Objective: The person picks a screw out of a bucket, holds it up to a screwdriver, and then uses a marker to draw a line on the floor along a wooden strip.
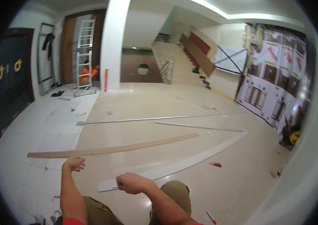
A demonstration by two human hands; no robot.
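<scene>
My left hand [75, 164] hangs just on the near side of a long brown strip [110, 149] on the floor. Its fingers are loosely bent and apart, with nothing seen in them. My right hand [133, 183] is closed over the near end of a long white strip [181, 163]. A thin, dark, stick-like thing [115, 188] pokes out from its fingers across that strip; its kind is too small to tell. On the floor to the right lies a red and black utility knife [216, 164]. A marker pen [211, 217] is near my right knee.
Two long metal bars [147, 119] lie farther off. A ladder [85, 56] stands at the back left, with a crouching person in orange [87, 73] behind it. A white column [114, 48], a staircase [179, 56] and leaning boards [197, 52] are behind. Wrapped doors [269, 80] stand right.
</scene>
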